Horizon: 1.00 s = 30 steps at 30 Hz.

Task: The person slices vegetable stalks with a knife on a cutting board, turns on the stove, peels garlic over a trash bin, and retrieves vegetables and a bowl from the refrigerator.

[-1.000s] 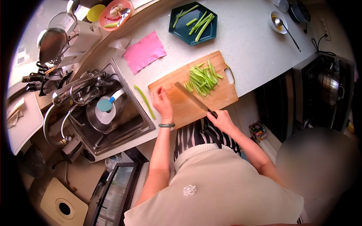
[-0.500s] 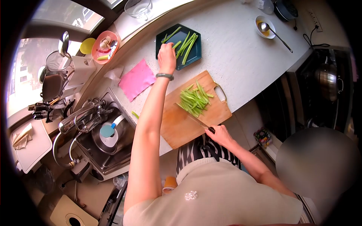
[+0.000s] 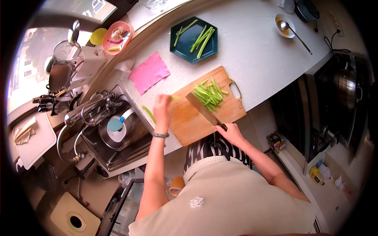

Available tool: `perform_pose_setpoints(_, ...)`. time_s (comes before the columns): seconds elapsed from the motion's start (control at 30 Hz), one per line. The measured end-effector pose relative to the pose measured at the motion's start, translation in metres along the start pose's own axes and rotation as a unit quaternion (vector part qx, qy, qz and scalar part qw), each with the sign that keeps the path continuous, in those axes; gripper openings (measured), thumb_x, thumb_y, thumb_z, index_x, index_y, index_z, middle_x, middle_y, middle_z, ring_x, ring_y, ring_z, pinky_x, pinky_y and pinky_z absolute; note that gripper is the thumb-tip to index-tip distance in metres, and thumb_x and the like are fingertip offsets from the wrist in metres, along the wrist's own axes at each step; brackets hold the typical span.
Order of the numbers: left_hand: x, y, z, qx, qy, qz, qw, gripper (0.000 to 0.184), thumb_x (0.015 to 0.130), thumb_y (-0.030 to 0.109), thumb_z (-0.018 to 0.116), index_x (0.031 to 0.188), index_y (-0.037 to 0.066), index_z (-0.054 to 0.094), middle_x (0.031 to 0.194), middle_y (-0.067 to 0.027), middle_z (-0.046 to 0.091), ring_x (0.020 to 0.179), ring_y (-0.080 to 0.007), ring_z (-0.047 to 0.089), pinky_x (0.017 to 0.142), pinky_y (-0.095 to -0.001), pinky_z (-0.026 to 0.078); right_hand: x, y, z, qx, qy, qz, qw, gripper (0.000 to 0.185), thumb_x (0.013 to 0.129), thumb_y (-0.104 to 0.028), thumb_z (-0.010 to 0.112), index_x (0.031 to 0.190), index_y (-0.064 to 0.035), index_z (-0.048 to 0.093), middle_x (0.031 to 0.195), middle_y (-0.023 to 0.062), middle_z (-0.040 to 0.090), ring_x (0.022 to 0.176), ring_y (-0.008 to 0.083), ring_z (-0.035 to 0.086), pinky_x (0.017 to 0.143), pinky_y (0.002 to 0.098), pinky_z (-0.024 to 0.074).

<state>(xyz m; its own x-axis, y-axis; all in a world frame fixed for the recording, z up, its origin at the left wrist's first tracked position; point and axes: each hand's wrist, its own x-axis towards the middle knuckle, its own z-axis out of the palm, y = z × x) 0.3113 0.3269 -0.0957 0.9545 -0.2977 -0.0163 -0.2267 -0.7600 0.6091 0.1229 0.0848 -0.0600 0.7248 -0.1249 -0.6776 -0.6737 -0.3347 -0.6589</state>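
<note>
My left hand [image 3: 162, 108], with a bracelet on its wrist, is closed on a short green stalk piece [image 3: 174, 98] at the left edge of the wooden cutting board [image 3: 185, 126]. My right hand [image 3: 231, 133] grips the black handle of a knife [image 3: 202, 110], whose broad blade lies over the board beside a heap of cut green stalks [image 3: 208, 93]. Several longer stalks [image 3: 203, 40] rest on the dark green hexagonal plate [image 3: 187, 53] beyond the board. One more stalk [image 3: 149, 113] lies on the counter by the sink, left of my left hand.
A pink cloth [image 3: 149, 73] lies left of the plate. The sink [image 3: 136, 143] holds a pot with a lid. A bowl with a spoon [image 3: 284, 25] stands at the back right, the stove [image 3: 334, 102] at the right. An orange bowl [image 3: 117, 38] sits at the back left.
My left hand went out to the plate and came back to the board's left edge with a short stalk piece. My right hand stayed on the knife near the board's front edge.
</note>
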Motion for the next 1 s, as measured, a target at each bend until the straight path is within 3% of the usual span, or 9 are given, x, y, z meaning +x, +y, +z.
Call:
perform_pose_setpoints(0.03, -0.023, -0.003, 0.002, 0.052, -0.034, 0.058, 0.996, 0.019, 0.076, -0.002, 0.065, 0.094, 0.006, 0.064, 0.091, -0.0113, 0.061, 0.083, -0.0293, 0.062, 0.07, -0.037, 0.051, 0.0, -0.003, 0.0, 0.003, 0.0, -0.001, 1.0, 0.034, 0.087, -0.029, 0.065, 0.082, 0.005, 0.062, 0.067, 0.023, 0.058, 0.058, 0.0355, 0.057, 0.058, 0.0404, 0.0458)
perform_pose_setpoints(0.07, -0.044, -0.01, 0.014, 0.036, -0.055, 0.07, 0.995, 0.02, 0.076, -0.001, 0.063, 0.095, 0.006, 0.064, 0.095, -0.0103, 0.061, 0.086, -0.029, 0.062, 0.071, -0.0367, 0.052, 0.001, -0.001, 0.004, 0.015, 0.017, -0.032, 0.999, 0.04, 0.089, -0.031, 0.064, 0.078, 0.0068, 0.058, 0.058, 0.017, 0.05, 0.054, 0.0174, 0.042, 0.054, 0.0381, 0.0427)
perform_pose_setpoints(0.2, -0.069, -0.004, 0.024, 0.025, -0.064, 0.08, 0.994, 0.025, 0.077, -0.002, 0.063, 0.1, 0.007, 0.066, 0.101, -0.0097, 0.062, 0.087, -0.028, 0.063, 0.072, -0.0355, 0.053, 0.004, -0.01, 0.009, -0.035, -0.004, -0.034, 0.999, 0.04, 0.09, -0.03, 0.063, 0.078, 0.0075, 0.057, 0.057, 0.0145, 0.049, 0.053, 0.017, 0.042, 0.054, 0.0374, 0.0425)
perform_pose_setpoints(0.27, -0.078, -0.006, 0.025, 0.007, -0.043, 0.055, 0.998, 0.027, 0.077, -0.003, 0.064, 0.101, 0.007, 0.067, 0.102, -0.0097, 0.062, 0.085, -0.0278, 0.064, 0.072, -0.035, 0.053, 0.001, -0.023, 0.01, -0.064, -0.007, -0.001, 0.998, 0.038, 0.086, -0.031, 0.066, 0.078, 0.0052, 0.061, 0.066, 0.0233, 0.059, 0.063, 0.0424, 0.059, 0.058, 0.0421, 0.0476)
perform_pose_setpoints(0.33, -0.087, -0.016, 0.027, -0.027, 0.023, 0.023, 0.999, 0.029, 0.076, -0.004, 0.067, 0.103, 0.008, 0.068, 0.101, -0.009, 0.062, 0.085, -0.0268, 0.064, 0.072, -0.0338, 0.053, -0.001, -0.028, 0.012, -0.1, 0.002, -0.022, 0.995, 0.037, 0.085, -0.032, 0.067, 0.078, 0.0041, 0.062, 0.065, 0.0238, 0.059, 0.065, 0.0437, 0.059, 0.058, 0.0434, 0.0485)
perform_pose_setpoints(0.47, -0.095, -0.024, 0.039, -0.033, 0.075, 0.065, 0.995, 0.02, 0.076, -0.004, 0.068, 0.094, 0.006, 0.068, 0.093, -0.0091, 0.063, 0.083, -0.0272, 0.063, 0.07, -0.0352, 0.052, -0.001, -0.028, 0.021, -0.182, 0.018, -0.059, 0.981, 0.035, 0.084, -0.033, 0.068, 0.079, 0.0009, 0.065, 0.065, 0.0247, 0.06, 0.068, 0.0448, 0.061, 0.059, 0.0476, 0.051)
perform_pose_setpoints(0.8, -0.094, -0.031, 0.058, -0.051, 0.108, 0.055, 0.991, 0.017, 0.073, -0.004, 0.062, 0.086, 0.006, 0.067, 0.088, -0.0076, 0.062, 0.081, -0.0266, 0.062, 0.07, -0.0354, 0.053, 0.007, -0.035, 0.015, -0.267, 0.02, -0.123, 0.956, 0.034, 0.084, -0.035, 0.068, 0.081, -0.0011, 0.066, 0.063, 0.0241, 0.061, 0.065, 0.0437, 0.063, 0.059, 0.049, 0.0528)
perform_pose_setpoints(1.0, -0.097, -0.034, 0.063, -0.077, 0.115, 0.036, 0.99, 0.014, 0.074, -0.002, 0.069, 0.087, 0.004, 0.068, 0.088, -0.0094, 0.063, 0.077, -0.0281, 0.063, 0.067, -0.0357, 0.052, 0.017, -0.038, 0.004, -0.287, -0.014, -0.137, 0.948, 0.035, 0.084, -0.035, 0.068, 0.078, -0.0007, 0.066, 0.066, 0.0234, 0.063, 0.066, 0.0433, 0.063, 0.061, 0.0488, 0.053)
